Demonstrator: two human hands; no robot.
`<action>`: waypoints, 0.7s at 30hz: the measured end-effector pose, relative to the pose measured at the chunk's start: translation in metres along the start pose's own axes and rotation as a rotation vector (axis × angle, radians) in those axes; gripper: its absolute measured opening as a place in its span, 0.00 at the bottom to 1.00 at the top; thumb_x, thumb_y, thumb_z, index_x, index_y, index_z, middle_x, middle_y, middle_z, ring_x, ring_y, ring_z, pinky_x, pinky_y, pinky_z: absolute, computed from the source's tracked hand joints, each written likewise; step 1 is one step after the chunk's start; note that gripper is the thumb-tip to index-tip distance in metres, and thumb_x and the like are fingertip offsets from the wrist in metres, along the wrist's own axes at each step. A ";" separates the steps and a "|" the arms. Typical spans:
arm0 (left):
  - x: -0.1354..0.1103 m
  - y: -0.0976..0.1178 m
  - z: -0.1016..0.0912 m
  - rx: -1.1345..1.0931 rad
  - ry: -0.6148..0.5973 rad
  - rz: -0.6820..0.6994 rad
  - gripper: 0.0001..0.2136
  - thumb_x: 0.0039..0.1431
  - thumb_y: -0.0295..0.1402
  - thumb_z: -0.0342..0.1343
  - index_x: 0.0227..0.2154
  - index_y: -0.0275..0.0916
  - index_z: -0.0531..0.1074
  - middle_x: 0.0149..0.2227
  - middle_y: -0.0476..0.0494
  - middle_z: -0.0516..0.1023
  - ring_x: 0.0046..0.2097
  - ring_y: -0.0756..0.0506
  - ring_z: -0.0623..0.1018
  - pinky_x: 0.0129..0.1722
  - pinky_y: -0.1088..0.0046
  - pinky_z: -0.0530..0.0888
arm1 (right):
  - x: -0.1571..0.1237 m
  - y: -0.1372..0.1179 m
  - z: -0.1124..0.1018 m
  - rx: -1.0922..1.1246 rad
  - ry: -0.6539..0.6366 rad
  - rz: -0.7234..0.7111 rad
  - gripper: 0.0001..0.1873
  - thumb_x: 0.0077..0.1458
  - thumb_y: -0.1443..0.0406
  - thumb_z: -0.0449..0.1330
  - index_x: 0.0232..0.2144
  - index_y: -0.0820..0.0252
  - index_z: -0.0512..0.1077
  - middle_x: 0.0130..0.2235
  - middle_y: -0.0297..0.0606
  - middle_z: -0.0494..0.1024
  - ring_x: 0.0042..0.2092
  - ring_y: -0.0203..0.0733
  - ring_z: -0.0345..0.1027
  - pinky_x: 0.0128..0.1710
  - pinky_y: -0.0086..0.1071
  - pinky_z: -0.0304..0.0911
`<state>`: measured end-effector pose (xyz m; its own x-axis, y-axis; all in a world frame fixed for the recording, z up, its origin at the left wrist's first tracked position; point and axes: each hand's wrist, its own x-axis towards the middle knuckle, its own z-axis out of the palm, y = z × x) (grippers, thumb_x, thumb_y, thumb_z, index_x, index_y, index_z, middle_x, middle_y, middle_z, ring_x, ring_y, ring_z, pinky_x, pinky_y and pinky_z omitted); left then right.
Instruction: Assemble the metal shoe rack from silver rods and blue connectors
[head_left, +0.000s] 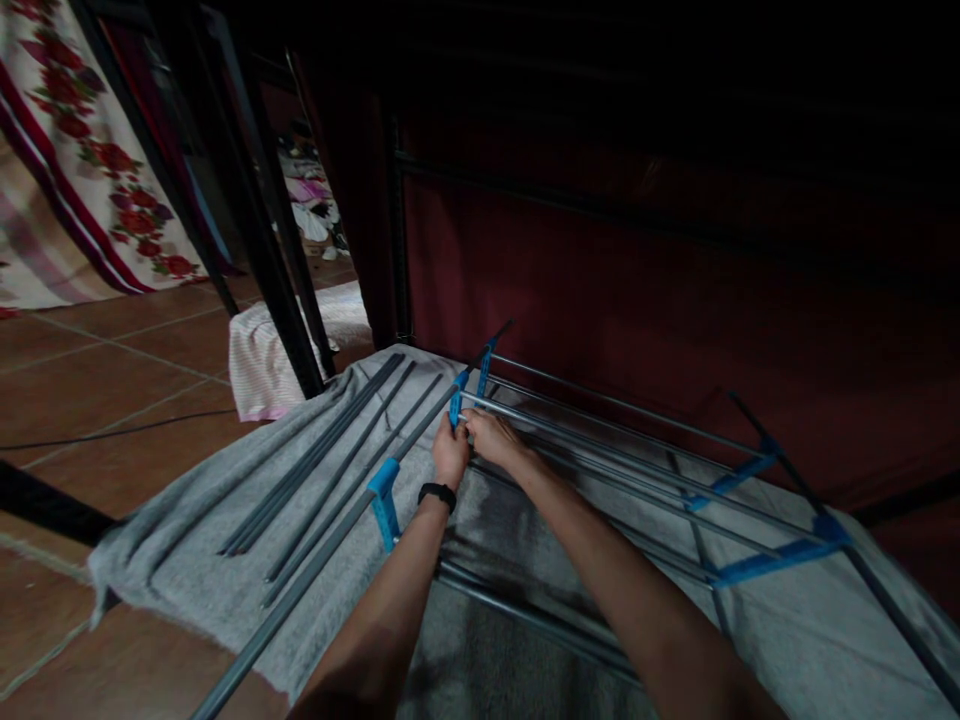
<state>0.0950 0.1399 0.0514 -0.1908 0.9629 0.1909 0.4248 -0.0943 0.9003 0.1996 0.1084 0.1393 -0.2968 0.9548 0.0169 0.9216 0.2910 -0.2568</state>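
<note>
A metal rack frame of grey rods [600,440] with blue plastic connectors lies on a grey towel [187,560] on the floor. My left hand [450,452], with a black wristband, is closed around a blue connector [454,404] on the left side rail. My right hand [489,436] sits right beside it, fingers pinched on the end of a grey rod where it meets that connector. Another blue connector [385,500] sits lower on the same rail, near my left forearm.
Several loose grey rods [322,465] lie on the towel to the left. A white-pink cloth [262,360] and black furniture legs [270,250] stand behind them. A dark red fabric wall [637,280] rises behind the rack. Terracotta tiles [112,370] and a cable lie left.
</note>
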 end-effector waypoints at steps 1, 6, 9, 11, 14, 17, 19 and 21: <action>0.000 0.002 0.000 0.012 -0.008 -0.022 0.17 0.65 0.28 0.50 0.55 0.35 0.73 0.47 0.33 0.83 0.48 0.38 0.82 0.49 0.64 0.75 | 0.000 0.000 -0.001 0.006 -0.005 -0.001 0.20 0.70 0.69 0.46 0.59 0.57 0.69 0.59 0.45 0.76 0.58 0.44 0.72 0.55 0.34 0.65; -0.002 0.005 -0.002 0.023 -0.035 -0.044 0.19 0.66 0.27 0.48 0.58 0.34 0.71 0.50 0.30 0.82 0.51 0.38 0.81 0.52 0.63 0.74 | 0.001 0.000 -0.001 0.026 -0.026 0.015 0.20 0.70 0.68 0.46 0.59 0.58 0.70 0.58 0.47 0.77 0.56 0.45 0.73 0.54 0.34 0.65; -0.002 0.004 -0.002 0.010 -0.022 -0.028 0.19 0.66 0.28 0.49 0.57 0.35 0.72 0.51 0.29 0.81 0.52 0.37 0.81 0.53 0.62 0.74 | 0.000 0.000 -0.001 0.046 -0.019 0.015 0.20 0.70 0.68 0.48 0.58 0.58 0.71 0.57 0.47 0.78 0.56 0.46 0.73 0.53 0.34 0.65; -0.002 0.002 -0.002 0.002 -0.012 -0.014 0.18 0.65 0.28 0.49 0.55 0.35 0.73 0.50 0.29 0.82 0.51 0.36 0.81 0.52 0.61 0.74 | 0.001 0.000 -0.002 0.059 -0.016 0.014 0.19 0.69 0.68 0.49 0.57 0.57 0.72 0.56 0.47 0.79 0.56 0.46 0.73 0.52 0.34 0.65; -0.003 0.000 0.000 -0.014 0.002 -0.001 0.18 0.64 0.29 0.49 0.55 0.36 0.73 0.46 0.32 0.82 0.48 0.36 0.81 0.50 0.61 0.75 | 0.002 0.000 -0.004 0.076 -0.017 0.018 0.18 0.68 0.68 0.50 0.55 0.57 0.73 0.53 0.47 0.81 0.54 0.45 0.74 0.49 0.33 0.65; -0.004 -0.001 0.001 -0.016 0.016 0.005 0.17 0.65 0.29 0.49 0.54 0.36 0.73 0.41 0.35 0.82 0.44 0.38 0.81 0.47 0.63 0.75 | 0.004 0.000 -0.004 0.092 -0.018 0.031 0.18 0.67 0.69 0.50 0.53 0.58 0.75 0.50 0.45 0.82 0.51 0.45 0.76 0.46 0.31 0.64; -0.006 0.000 0.002 -0.001 0.018 0.003 0.16 0.65 0.29 0.49 0.52 0.36 0.72 0.39 0.36 0.82 0.43 0.39 0.81 0.45 0.65 0.74 | 0.005 0.000 -0.004 0.102 -0.018 0.038 0.18 0.66 0.68 0.51 0.53 0.57 0.75 0.47 0.44 0.83 0.48 0.45 0.76 0.44 0.30 0.64; -0.007 0.001 0.002 0.016 0.013 0.001 0.14 0.65 0.28 0.49 0.51 0.36 0.72 0.38 0.37 0.81 0.41 0.40 0.80 0.44 0.66 0.74 | 0.005 -0.001 -0.004 0.116 -0.014 0.049 0.19 0.65 0.68 0.51 0.55 0.57 0.74 0.45 0.42 0.84 0.46 0.45 0.77 0.41 0.30 0.64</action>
<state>0.0989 0.1338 0.0505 -0.2018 0.9594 0.1970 0.4391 -0.0911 0.8938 0.1981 0.1133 0.1433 -0.2560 0.9666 -0.0119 0.9004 0.2339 -0.3668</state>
